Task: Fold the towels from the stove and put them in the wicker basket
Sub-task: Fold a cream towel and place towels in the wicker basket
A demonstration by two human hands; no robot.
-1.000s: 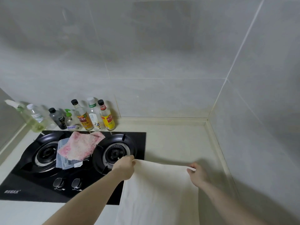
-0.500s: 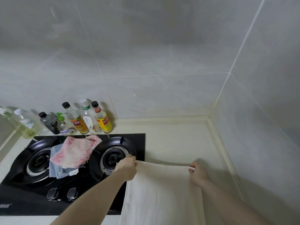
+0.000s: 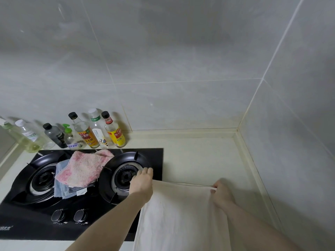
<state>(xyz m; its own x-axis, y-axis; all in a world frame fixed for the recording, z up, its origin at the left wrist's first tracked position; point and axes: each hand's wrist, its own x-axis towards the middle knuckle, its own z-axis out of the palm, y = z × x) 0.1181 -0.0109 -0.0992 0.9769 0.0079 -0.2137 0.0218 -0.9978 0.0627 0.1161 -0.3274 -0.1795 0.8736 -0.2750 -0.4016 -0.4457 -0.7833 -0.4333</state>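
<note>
Risk noted: cream towel [image 3: 181, 218] could slip or skew if one corner pinch loosens, or its left edge could drag over the right burner [image 3: 126, 175] of the stove [image 3: 27, 218] and snag. Left hand [image 3: 142, 182] pinching the towel's far-left corner above that burner; right hand [image 3: 220, 192] pinching the far-right corner, over the table [image 3: 199, 156] right of the stove. Towel stretched between both hands, draping toward the body. Pink towel [image 3: 85, 169] and striped towel [image 3: 61, 187] piled between the stove's burners. Wicker basket not in view
</note>
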